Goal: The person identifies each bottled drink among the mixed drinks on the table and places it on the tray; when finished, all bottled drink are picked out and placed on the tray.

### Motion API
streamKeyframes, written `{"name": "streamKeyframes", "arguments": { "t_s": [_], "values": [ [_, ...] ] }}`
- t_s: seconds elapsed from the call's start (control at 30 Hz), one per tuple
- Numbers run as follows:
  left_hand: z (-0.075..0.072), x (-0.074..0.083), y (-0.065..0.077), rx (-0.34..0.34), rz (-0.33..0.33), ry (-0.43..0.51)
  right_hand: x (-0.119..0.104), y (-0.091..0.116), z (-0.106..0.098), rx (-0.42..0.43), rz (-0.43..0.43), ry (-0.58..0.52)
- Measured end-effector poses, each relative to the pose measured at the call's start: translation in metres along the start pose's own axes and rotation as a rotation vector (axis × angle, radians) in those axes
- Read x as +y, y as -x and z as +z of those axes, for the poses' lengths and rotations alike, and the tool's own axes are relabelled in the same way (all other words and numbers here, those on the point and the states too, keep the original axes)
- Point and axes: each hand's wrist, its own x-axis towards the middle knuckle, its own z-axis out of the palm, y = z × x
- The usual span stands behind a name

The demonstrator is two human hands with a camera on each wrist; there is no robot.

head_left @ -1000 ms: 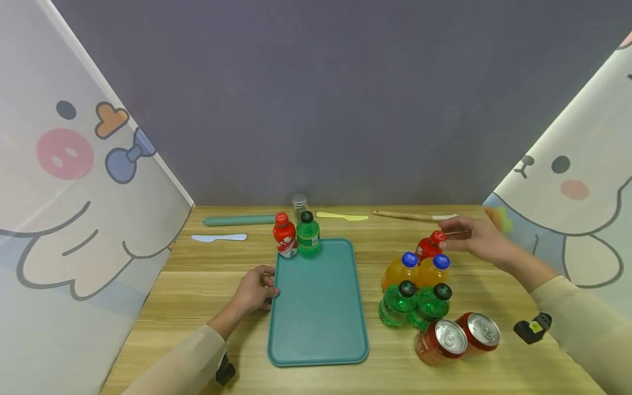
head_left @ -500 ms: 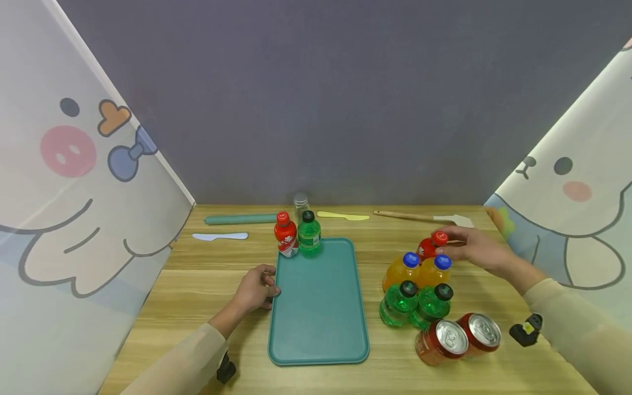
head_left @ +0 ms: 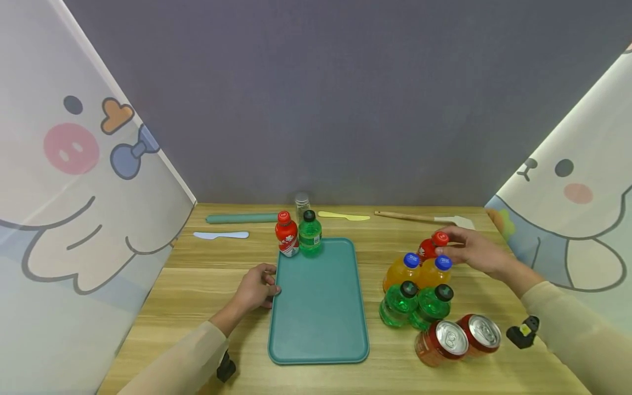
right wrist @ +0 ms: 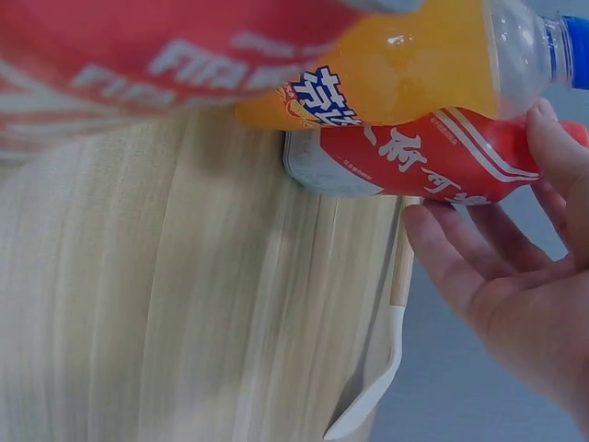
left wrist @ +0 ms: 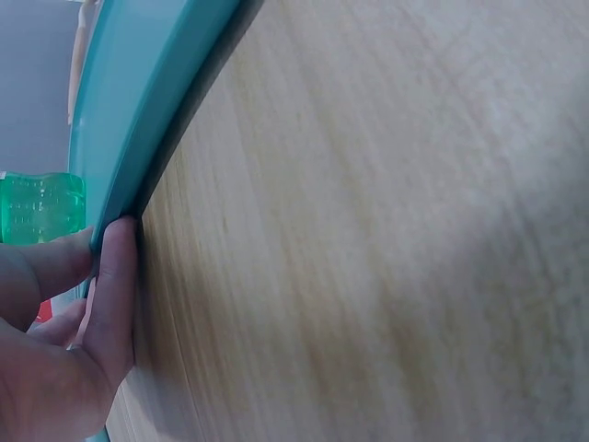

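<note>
In the head view, the left arm reaches in from the bottom left, the left hand (head_left: 257,288) at the near-left edge of the tray (head_left: 318,307), which lies at lower centre; the right arm slants in from the lower right, the right hand (head_left: 471,252) bent about the red bottle (head_left: 427,249), right of centre; the wooden table (head_left: 197,307) spans the lower part, below a grey wall (head_left: 316,104), with cartoon panels (head_left: 69,219) at both sides.

In the left wrist view, at lower left, thumb and fingers pinch the tray's rim, nearly together; wood grain fills the right.

In the right wrist view, at right, thumb and fingers stand a bottle's width apart, holding the red bottle near its neck; grey wall shows at lower right.
</note>
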Motion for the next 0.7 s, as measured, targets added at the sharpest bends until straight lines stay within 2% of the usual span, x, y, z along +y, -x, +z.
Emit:
{"name": "streamKeyframes", "arguments": {
  "t_s": [0.33, 0.53, 0.7],
  "values": [
    [0.000, 0.000, 0.001, -0.001, -0.003, -0.004, -0.003, 0.003, -0.001, 0.046, -0.039, -0.028],
    [0.000, 0.001, 0.002, -0.001, 0.002, -0.007, -0.017, 0.006, -0.010, 0.091, -0.046, -0.062],
    [0.000, 0.001, 0.002, -0.001, 0.009, -0.013, -0.034, 0.009, -0.016, 0.168, -0.076, -0.022]
  ]
}}
